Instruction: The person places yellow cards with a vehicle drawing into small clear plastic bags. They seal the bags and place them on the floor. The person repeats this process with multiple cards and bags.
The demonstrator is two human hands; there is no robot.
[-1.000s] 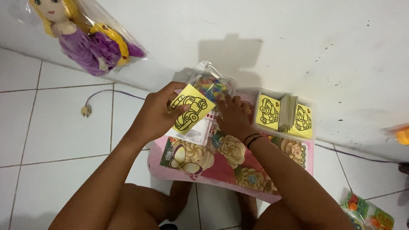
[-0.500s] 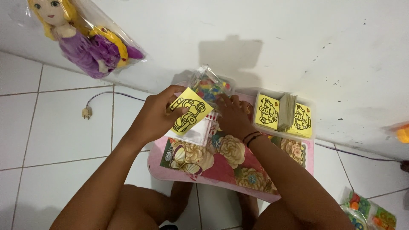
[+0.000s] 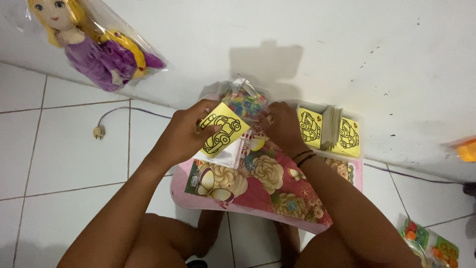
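My left hand [image 3: 186, 133] grips a yellow card with a black line drawing of a car [image 3: 223, 130], held tilted over the small pink table [image 3: 258, 211]. My right hand [image 3: 282, 124] pinches the edge of a clear plastic bag of small colourful pieces [image 3: 245, 99] just behind the card. A white sheet [image 3: 225, 156] lies under the card. The tabletop is covered by a floral pink cloth [image 3: 270, 178].
A stack of yellow drawing cards in a clear tray [image 3: 329, 131] stands at the table's right rear. A doll in a purple dress, wrapped in plastic [image 3: 94, 47], leans on the white wall. A cable plug [image 3: 98, 132] lies on the tiled floor. Colourful packets [image 3: 431, 243] lie at lower right.
Both hands and the card have stayed nearly in place; my right hand has shifted slightly up towards the plastic bag.
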